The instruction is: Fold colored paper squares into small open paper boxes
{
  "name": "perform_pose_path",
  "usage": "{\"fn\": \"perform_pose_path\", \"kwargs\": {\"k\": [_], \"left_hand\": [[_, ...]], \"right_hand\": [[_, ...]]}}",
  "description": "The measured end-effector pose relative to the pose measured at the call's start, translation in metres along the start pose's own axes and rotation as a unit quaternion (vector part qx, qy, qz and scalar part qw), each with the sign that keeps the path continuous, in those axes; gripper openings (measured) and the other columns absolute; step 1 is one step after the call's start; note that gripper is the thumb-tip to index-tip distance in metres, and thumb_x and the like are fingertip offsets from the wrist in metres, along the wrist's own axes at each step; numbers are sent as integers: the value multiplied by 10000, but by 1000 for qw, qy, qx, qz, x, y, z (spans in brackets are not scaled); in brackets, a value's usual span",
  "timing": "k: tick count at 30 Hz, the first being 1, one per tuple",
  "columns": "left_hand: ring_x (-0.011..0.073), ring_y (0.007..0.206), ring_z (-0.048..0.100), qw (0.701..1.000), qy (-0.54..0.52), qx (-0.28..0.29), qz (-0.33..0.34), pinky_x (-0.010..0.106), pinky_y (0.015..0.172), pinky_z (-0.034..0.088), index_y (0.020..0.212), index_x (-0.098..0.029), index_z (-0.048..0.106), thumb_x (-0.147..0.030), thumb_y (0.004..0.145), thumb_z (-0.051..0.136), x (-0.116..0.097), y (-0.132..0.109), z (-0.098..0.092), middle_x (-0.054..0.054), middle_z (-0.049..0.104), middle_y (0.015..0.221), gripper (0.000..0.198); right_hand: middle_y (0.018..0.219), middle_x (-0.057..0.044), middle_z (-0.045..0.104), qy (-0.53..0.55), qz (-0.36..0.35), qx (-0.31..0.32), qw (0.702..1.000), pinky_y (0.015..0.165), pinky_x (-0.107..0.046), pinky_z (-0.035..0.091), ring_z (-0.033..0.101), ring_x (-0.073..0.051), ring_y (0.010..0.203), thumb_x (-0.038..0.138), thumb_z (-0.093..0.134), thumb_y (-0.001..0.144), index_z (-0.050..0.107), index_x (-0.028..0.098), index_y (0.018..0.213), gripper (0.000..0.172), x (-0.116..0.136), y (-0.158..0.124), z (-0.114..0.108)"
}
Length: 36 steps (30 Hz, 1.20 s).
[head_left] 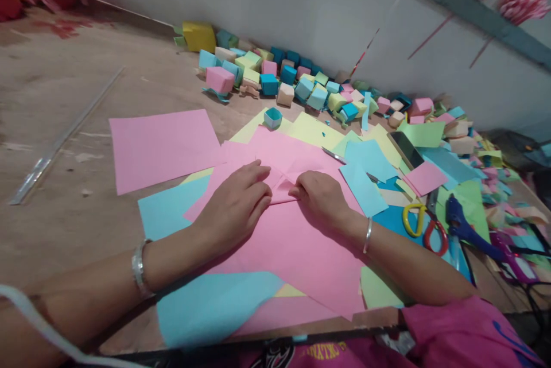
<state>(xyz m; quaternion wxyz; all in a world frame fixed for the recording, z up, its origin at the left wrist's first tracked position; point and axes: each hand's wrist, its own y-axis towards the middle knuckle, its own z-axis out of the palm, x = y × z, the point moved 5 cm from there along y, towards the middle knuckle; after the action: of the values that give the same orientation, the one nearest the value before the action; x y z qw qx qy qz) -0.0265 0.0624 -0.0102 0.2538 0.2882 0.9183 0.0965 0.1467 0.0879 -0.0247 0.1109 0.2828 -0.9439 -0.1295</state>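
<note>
A folded piece of pink paper (282, 191) lies between my hands, on top of a larger pink sheet (297, 253). My left hand (236, 198) is at its left side, fingers bent and thumb close to the folded edge. On the right side, my right hand (321, 196) is closed, with thumb and forefinger pinching the fold. My fingers partly cover the paper. Beyond them stands a small open light-blue paper box (272, 118). A cutter knife (334, 155) rests beside the pink sheets, above my right hand.
Several coloured paper cubes (269, 84) line the wall. A pink sheet (166, 150) and a long clear ruler (64, 138) lie at left. To the right are a phone (405, 150), scissors (414, 220), a blue glue gun (469, 229) and blue paper pieces (364, 187).
</note>
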Motion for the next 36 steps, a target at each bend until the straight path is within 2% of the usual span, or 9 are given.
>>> {"fn": "perform_pose_path", "kwargs": {"k": [3,6,13,19,32,36], "left_hand": [[269,1022,588,1000,11,0,0,443,882,474,852,-167,656,-215,960,458,-1,1,-4,106,660,1041,231],[240,842,588,1000,22,1,3,408,754,452,906,-166,643,-213,944,497,-1,3,-7,67,670,879,158],[215,770,558,997,40,-8,66,383,715,420,804,-178,674,-190,963,478,-5,2,-7,63,666,820,253],[204,714,539,993,65,3,98,380,695,417,824,-175,685,-148,953,477,-11,-1,-8,47,630,738,246],[207,699,512,989,68,-4,128,376,662,405,804,-146,709,-99,922,509,-15,0,-11,74,610,728,236],[205,692,505,990,61,0,124,372,658,396,777,-154,708,-104,922,505,-13,1,-11,69,599,710,255]], "right_hand": [[659,-15,539,-11,10,25,1000,569,-309,181,368,-131,583,406,384,1013,454,196,723,365,-2,1,2],[685,-17,556,2,12,52,999,561,-305,182,379,-130,585,441,373,1013,454,199,752,366,-3,3,3],[656,3,522,0,46,74,996,547,-296,182,348,-122,568,428,423,988,417,208,735,336,-7,6,5],[660,1,513,2,38,65,997,544,-297,182,337,-122,570,394,413,990,426,205,742,311,-6,6,5],[644,16,498,19,53,56,997,551,-288,204,318,-115,564,408,450,984,382,212,727,330,-6,6,3],[665,10,529,28,68,67,995,555,-289,213,359,-118,577,398,485,971,401,211,736,312,-7,5,4]]}}
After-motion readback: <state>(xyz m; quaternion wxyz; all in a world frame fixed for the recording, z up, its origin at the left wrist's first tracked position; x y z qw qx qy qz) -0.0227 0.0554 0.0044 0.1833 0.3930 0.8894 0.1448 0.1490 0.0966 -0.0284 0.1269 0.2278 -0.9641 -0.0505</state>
